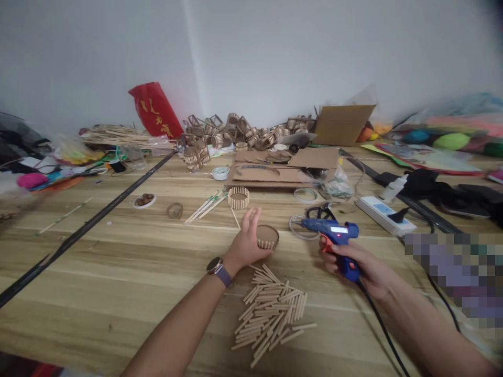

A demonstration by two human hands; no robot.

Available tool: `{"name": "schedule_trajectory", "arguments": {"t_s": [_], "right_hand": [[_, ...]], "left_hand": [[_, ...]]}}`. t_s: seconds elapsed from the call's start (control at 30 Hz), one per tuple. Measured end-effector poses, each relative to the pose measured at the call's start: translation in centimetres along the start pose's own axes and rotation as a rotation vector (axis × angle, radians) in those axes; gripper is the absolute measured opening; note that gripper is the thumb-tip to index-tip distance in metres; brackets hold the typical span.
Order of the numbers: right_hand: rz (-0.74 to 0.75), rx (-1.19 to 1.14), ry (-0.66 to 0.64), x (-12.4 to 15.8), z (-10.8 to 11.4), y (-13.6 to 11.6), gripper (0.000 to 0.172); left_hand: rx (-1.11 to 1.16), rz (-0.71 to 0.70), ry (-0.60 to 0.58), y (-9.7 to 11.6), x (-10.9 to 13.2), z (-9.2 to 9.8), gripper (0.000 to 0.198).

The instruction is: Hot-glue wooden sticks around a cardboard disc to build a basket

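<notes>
Small white dish [144, 200] at left: brown round pieces inside, possibly nuts, too small to confirm. Open cardboard box [341, 124] at back, contents hidden. Left hand [247, 242] with fingers spread, palm against left side of round stick-edged base [268, 236] on table [118, 272]. Right hand [356, 267] wrapped tight round blue glue gun [334, 230], nozzle pointing left, near base, not touching. Pile of cut sticks [271, 311] just below. Gold characters on red bag [155, 111], not legible.
</notes>
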State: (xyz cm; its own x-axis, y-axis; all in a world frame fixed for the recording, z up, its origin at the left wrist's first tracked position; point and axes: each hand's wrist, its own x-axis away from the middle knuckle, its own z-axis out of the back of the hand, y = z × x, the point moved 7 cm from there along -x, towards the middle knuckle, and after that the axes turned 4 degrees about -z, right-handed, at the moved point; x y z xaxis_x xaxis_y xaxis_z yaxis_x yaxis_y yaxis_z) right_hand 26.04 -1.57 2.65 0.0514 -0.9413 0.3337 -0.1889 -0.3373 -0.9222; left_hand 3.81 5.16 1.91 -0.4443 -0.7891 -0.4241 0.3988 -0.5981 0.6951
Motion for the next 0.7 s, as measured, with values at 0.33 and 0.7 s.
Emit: {"name": "schedule_trajectory", "arguments": {"t_s": [0.33, 0.7], "right_hand": [[0.102, 0.558, 0.046, -0.5, -1.3, 1.0, 0.041], [0.218, 0.758, 0.023, -0.5, -2.4, 1.2, 0.046]], "left_hand": [[0.056, 0.038, 0.0, -0.5, 0.0, -0.1, 0.121], [0.038, 0.023, 0.003, -0.3, -0.1, 0.0, 0.123]]}}
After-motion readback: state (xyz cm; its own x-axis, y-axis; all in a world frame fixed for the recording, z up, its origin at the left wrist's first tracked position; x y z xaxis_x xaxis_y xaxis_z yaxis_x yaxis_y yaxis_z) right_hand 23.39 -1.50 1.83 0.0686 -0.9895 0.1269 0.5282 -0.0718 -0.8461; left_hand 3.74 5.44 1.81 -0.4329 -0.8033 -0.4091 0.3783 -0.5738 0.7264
